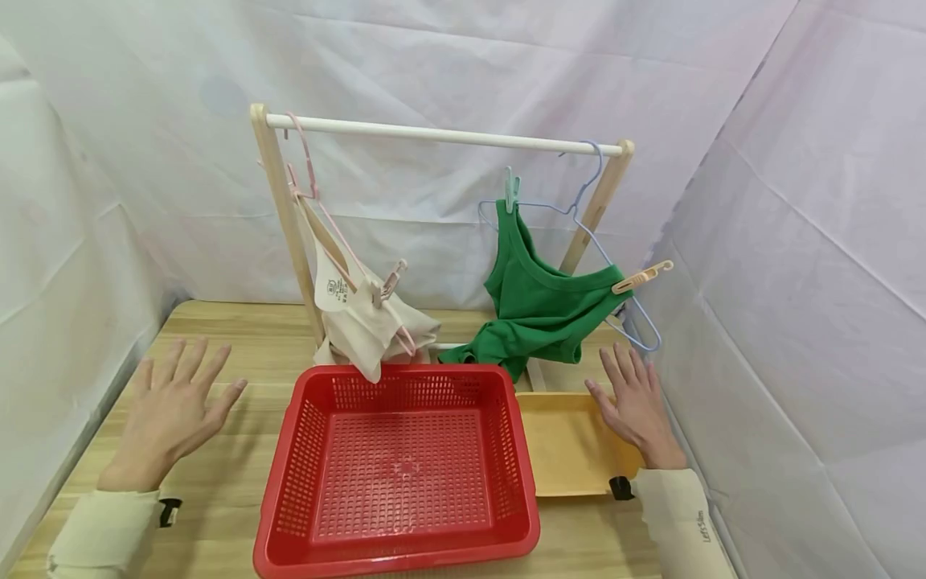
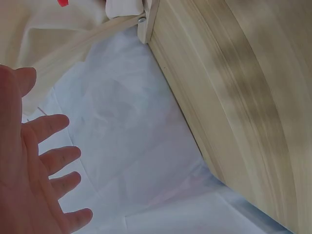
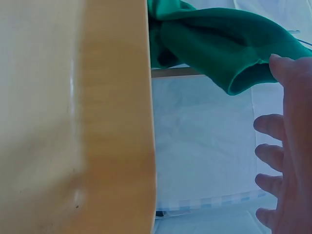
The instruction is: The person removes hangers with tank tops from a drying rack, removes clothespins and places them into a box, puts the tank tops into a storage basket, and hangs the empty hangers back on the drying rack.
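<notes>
My left hand (image 1: 166, 414) is held out with fingers spread over the wooden tabletop, left of a red basket (image 1: 271, 482), and holds nothing. On the other side, my right hand (image 1: 637, 410) hovers with straight fingers over the right part of a yellow tray (image 1: 564, 454), also empty. Behind the tray, a green sleeveless top (image 1: 542, 305) hangs tilted on a blue hanger (image 1: 596, 245), with a mint clothespin (image 1: 511, 193) and an orange clothespin (image 1: 642, 277) at its straps. A cream garment (image 1: 362, 322) droops from a pink hanger (image 1: 307, 153), a pale pink clothespin (image 1: 391, 281) on it.
A rack with a white rail (image 1: 434, 135) and wooden posts (image 1: 285, 217) stands at the back of the table (image 1: 217, 498). White cloth walls (image 1: 796, 322) close in the back and both sides. The basket's rear rim meets the hanging cream garment in the head view.
</notes>
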Motion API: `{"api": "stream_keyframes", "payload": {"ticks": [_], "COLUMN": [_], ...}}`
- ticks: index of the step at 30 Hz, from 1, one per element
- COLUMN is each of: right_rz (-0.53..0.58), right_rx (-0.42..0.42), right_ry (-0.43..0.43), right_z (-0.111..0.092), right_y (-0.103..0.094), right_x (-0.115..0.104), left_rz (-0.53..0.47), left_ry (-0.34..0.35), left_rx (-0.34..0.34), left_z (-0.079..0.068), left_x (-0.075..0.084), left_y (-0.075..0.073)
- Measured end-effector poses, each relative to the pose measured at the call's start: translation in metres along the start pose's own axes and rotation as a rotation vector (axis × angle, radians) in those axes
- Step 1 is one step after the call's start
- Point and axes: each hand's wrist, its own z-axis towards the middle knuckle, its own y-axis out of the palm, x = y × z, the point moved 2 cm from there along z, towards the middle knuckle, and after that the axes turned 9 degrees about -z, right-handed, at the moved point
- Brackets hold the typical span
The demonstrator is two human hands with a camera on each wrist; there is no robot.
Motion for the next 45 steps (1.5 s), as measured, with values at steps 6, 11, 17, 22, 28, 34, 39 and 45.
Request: {"api": "stream_keyframes", "payload": {"ticks": [6, 11, 17, 22, 28, 34, 39, 45], "right_rz": [0.071, 0.142, 0.323, 0.453, 0.549, 0.614, 0.571, 0.521], "right_rx": [0.022, 0.045, 0.021, 0.047, 0.145, 0.205, 0.179, 0.122], "right_ry": [0.011, 0.035, 0.092, 0.118, 0.167, 0.256, 0.250, 0.248], "right_z": [0.001, 0.004, 0.008, 0.009, 0.013, 0.022, 0.032, 0.044], "right_y": [-0.007, -0.016, -0.037, -0.060, -0.084, -0.102, -0.113, -0.128], "right_x": [-0.003, -0.003, -0.008, -0.016, -0.024, -0.026, -0.028, -0.031], "left_rz": [-0.036, -0.053, -0.119, -0.300, -0.435, -0.536, -0.579, -0.625], "left_ry": [0.010, 0.008, 0.035, 0.017, -0.015, -0.087, -0.121, -0.128], "left_rx": [0.008, -0.010, -0.007, -0.063, -0.126, -0.221, -0.264, -0.288], "left_z": [-0.002, -0.002, -0.004, -0.006, -0.009, -0.014, -0.019, -0.021], "left_x": [0.005, 0.010, 0.018, 0.028, 0.042, 0.056, 0.062, 0.066], "left_y": [0.002, 0.004, 0.007, 0.014, 0.022, 0.029, 0.033, 0.039]}}
